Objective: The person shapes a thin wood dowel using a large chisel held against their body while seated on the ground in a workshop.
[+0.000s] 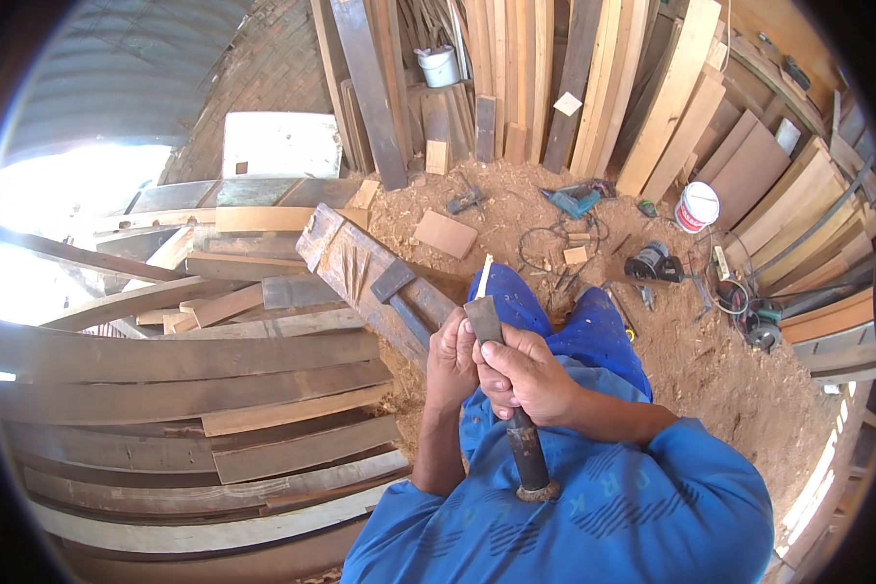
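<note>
A large chisel with a dark, worn handle lies along my front. Its flat metal blade points away from me, and the frayed handle end rests near my shirt. My right hand is closed around the chisel below the blade. Against the blade's left side my left hand is closed, its fingertips on the chisel; its palm side is hidden. A pale sliver of wood shows just beyond the blade tip. To the left, a hammer with a dark head lies on a thick, scarred wooden beam.
Stacked boards fill the left side; upright planks line the back. On the sawdust-covered floor are a teal power tool, a loose cable, a circular tool, a white bucket and a grinder at right.
</note>
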Tool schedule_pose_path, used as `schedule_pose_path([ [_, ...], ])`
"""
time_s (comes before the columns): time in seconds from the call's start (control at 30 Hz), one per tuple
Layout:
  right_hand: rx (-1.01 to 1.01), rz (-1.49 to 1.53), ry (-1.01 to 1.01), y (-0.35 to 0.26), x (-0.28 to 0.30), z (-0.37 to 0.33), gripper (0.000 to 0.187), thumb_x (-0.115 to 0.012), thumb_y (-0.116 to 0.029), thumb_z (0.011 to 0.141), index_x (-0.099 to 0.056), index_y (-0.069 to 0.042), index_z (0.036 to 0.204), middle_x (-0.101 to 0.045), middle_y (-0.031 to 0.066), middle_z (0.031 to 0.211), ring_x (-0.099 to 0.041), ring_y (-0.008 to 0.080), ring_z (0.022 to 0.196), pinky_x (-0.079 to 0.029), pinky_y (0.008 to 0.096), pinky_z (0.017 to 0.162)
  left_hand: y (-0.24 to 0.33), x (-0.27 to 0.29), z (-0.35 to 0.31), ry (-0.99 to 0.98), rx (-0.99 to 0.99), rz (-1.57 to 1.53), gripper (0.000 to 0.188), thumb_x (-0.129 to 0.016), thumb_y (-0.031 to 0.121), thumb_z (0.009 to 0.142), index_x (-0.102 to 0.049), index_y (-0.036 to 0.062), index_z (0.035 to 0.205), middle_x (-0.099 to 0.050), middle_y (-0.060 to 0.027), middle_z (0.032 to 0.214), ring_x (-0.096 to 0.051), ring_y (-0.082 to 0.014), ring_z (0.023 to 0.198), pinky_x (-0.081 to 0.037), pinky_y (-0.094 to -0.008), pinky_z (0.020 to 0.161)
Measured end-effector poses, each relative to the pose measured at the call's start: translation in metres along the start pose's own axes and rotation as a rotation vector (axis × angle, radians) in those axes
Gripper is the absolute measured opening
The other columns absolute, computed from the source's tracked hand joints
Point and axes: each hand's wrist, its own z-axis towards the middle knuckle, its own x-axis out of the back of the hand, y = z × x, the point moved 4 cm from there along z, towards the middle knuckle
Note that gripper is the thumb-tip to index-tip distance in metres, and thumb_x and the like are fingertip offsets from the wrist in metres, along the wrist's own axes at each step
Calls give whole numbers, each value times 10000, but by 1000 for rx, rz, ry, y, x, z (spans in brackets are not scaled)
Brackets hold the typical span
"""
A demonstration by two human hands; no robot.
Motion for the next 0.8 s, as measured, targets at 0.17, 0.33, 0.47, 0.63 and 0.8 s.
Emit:
schedule_pose_path([
  [0.17,24,-51,38,-4,1,-12,188,-437,-272,1018,-479,-92,986,-389,-39,647,-369,43,471,-408,247,451,7,-2,-16,-34,0,50,291,-415,205,1033,-597,-4,945,-556,-91,691,-535,-153,621,-442,-319,572],
  [0.33,74,-61,53,-9,0,-16,191,-401,-240,1026,-473,-68,987,-412,-17,652,-398,53,483,-414,244,439,16,-8,-25,8,76,-36,262,-427,158,1020,-577,1,874,-534,-97,667,-506,-169,575,-411,-326,537],
  [0.47,428,-79,52,-42,-2,-42,245,-451,-303,1006,-429,-75,920,-400,-2,623,-361,76,428,-390,252,411,-8,-15,-75,-224,54,33,285,-445,202,1021,-560,17,838,-477,-52,559,-457,-124,480,-364,-290,469],
  [0.63,200,81,199,-31,32,-18,170,-443,-237,1013,-468,-71,982,-419,-5,666,-377,65,474,-416,250,452,-23,-7,-60,12,539,-715,353,-395,306,1046,-554,69,839,-417,36,542,-371,-44,449,-320,-221,435],
  [0.8,70,56,34,-11,6,8,153,-450,-232,1010,-480,-82,1008,-425,-13,689,-377,55,474,-431,263,464,-1,-13,3,42,391,-631,343,-385,279,1053,-561,55,863,-446,47,610,-394,-33,536,-334,-214,482],
])
